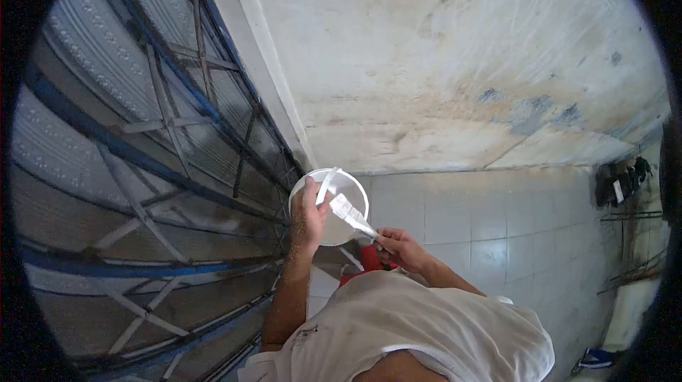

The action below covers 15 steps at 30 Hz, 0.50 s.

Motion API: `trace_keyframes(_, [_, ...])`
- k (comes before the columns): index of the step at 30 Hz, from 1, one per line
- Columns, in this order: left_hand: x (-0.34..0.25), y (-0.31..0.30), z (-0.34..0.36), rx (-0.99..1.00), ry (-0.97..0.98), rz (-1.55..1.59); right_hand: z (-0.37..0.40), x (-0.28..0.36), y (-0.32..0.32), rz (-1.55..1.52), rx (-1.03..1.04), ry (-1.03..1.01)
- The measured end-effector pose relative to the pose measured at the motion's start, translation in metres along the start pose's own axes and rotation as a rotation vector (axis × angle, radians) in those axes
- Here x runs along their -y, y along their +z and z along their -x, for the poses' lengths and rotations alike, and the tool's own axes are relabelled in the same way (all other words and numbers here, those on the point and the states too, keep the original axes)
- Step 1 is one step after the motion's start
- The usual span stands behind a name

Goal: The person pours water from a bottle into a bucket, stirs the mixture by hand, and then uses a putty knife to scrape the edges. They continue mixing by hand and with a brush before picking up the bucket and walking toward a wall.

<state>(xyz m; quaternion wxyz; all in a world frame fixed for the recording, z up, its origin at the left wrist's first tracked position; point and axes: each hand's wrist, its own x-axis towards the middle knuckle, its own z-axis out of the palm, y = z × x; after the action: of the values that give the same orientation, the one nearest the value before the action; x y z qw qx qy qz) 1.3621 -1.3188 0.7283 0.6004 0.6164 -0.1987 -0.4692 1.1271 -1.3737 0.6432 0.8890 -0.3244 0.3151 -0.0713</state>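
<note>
A white round bucket (pixel 365 197) stands on the floor in front of me, close to the foot of the wall. My left hand (pixel 310 215) is over its left side, fingers closed on a flat white strip (pixel 327 184) whose exact kind I cannot make out. From the right, my right hand (pixel 401 248) grips a putty knife (pixel 349 214) by its handle end. Its broad blade is coated in white material and lies over the bucket's opening, close to the left fingers. What the bucket holds is mostly hidden by the hands and tools.
A folding metal gate (pixel 170 126) with blue-edged bars runs along the left. Ahead rises a stained, patched wall (pixel 426 62) above a grey tiled floor (pixel 469 218). Dark items (pixel 621 181) sit at the far right, and a blue shoe (pixel 598 358) lies lower right.
</note>
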Motion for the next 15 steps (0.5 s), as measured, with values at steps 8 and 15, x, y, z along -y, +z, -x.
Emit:
trace_keyframes(8, [-0.010, -0.001, -0.038, -0.145, 0.085, 0.028, -0.046, 0.042, -0.001, 0.401, 0.026, -0.159])
trace_keyframes(15, [-0.030, 0.009, -0.071, -0.229, 0.049, 0.087, -0.079, 0.067, -0.011, 0.673, -0.072, -0.373])
